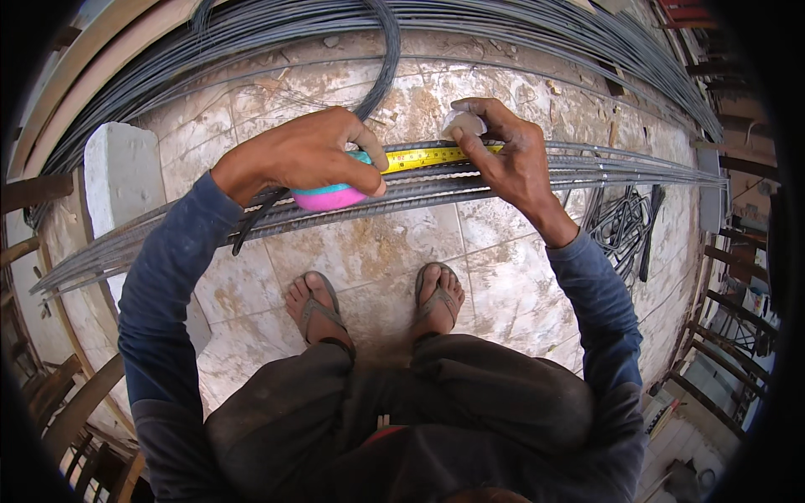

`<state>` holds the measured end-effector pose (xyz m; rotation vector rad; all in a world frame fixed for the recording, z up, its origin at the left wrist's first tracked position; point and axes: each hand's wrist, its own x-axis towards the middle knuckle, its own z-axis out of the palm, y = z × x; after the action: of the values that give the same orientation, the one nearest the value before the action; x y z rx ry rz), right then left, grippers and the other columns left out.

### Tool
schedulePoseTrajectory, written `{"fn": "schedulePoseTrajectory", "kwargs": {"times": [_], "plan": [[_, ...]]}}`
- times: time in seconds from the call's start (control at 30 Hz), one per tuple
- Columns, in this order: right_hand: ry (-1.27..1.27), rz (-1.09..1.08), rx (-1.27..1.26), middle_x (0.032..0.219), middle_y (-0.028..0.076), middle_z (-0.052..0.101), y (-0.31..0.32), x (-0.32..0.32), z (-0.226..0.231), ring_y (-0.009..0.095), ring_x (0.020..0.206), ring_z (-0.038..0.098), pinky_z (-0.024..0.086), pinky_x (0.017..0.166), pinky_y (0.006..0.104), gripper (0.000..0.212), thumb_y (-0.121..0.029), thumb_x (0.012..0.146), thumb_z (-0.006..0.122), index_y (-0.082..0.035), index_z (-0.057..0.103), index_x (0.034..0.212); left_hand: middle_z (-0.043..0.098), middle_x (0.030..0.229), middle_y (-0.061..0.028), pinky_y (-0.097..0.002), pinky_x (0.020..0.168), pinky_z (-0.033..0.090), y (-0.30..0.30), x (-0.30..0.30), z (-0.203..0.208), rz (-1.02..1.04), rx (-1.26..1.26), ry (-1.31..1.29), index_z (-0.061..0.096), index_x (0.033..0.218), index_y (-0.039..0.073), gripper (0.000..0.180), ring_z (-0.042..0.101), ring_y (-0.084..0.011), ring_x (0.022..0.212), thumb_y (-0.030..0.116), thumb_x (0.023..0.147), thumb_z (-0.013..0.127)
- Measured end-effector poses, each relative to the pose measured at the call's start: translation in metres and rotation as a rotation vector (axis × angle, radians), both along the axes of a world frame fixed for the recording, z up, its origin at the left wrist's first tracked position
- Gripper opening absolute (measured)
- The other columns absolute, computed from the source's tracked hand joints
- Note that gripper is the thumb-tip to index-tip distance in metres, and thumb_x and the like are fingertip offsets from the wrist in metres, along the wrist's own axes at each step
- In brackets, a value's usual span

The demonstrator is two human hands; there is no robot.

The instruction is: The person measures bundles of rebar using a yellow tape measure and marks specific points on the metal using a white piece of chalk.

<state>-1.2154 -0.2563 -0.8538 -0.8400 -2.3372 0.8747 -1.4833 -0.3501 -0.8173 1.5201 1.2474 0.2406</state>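
My left hand (306,155) is closed around a pink and teal tape measure (329,198), held over a bundle of ribbed steel rebar (436,186). From its case the yellow blade (423,158) runs to the right along the bars and passes behind my right hand (513,159). Pinched between the thumb and fingers of that hand is a small whitish piece, perhaps chalk (464,126). The right hand rests at the bars' far side, close to the blade. The blade's far end is partly hidden by the fingers.
The rebar's left end lies over a white block (124,180). Long thin rods (277,33) and a bent coil (391,50) lie across the far side. Bent dark steel pieces (625,226) sit on the tiled floor (377,251) at right. Wooden furniture (75,407) borders both sides.
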Motion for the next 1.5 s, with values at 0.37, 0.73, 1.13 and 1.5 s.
{"fn": "schedulePoseTrajectory", "kwargs": {"times": [0.37,0.73,1.13,1.5], "plan": [[0.137,-0.228,0.016,0.095,0.008,0.072,-0.035,0.034,0.017,0.009,0.070,0.064,0.049,0.059,0.0242,0.025,-0.007,0.090,0.075,-0.004,0.067,0.114,0.067,0.117,-0.0158,-0.0359,0.093,0.050,-0.059,-0.016,0.020,0.409,0.515,0.121,0.070,0.113,-0.003,0.051,0.066,-0.0302,0.101,0.025,0.071,0.078],[-0.041,-0.206,0.036,0.079,0.015,0.070,-0.051,-0.001,0.004,0.021,0.061,0.067,0.053,0.057,0.0327,0.022,-0.015,0.090,0.074,-0.003,0.070,0.108,0.057,0.133,-0.0101,-0.0474,0.078,0.050,-0.013,0.042,-0.066,0.427,1.117,0.920,0.065,0.118,0.002,0.050,0.067,-0.0312,0.094,0.026,0.076,0.076],[-0.102,-0.200,0.080,0.074,0.015,0.069,-0.047,-0.008,-0.004,0.025,0.059,0.066,0.052,0.055,0.0355,0.018,-0.014,0.087,0.073,-0.001,0.071,0.100,0.055,0.134,-0.0109,-0.0493,0.082,0.051,-0.009,0.042,-0.079,0.440,1.012,0.898,0.064,0.119,0.001,0.049,0.063,-0.0334,0.106,0.026,0.078,0.075],[0.013,-0.232,-0.096,0.068,0.007,0.071,-0.041,-0.004,0.004,0.010,0.054,0.062,0.049,0.051,0.0281,0.015,-0.013,0.087,0.072,-0.003,0.072,0.099,0.055,0.135,-0.0107,-0.0483,0.081,0.051,-0.010,0.043,-0.080,0.432,1.031,0.899,0.064,0.119,0.000,0.050,0.064,-0.0334,0.105,0.026,0.078,0.077]]}}
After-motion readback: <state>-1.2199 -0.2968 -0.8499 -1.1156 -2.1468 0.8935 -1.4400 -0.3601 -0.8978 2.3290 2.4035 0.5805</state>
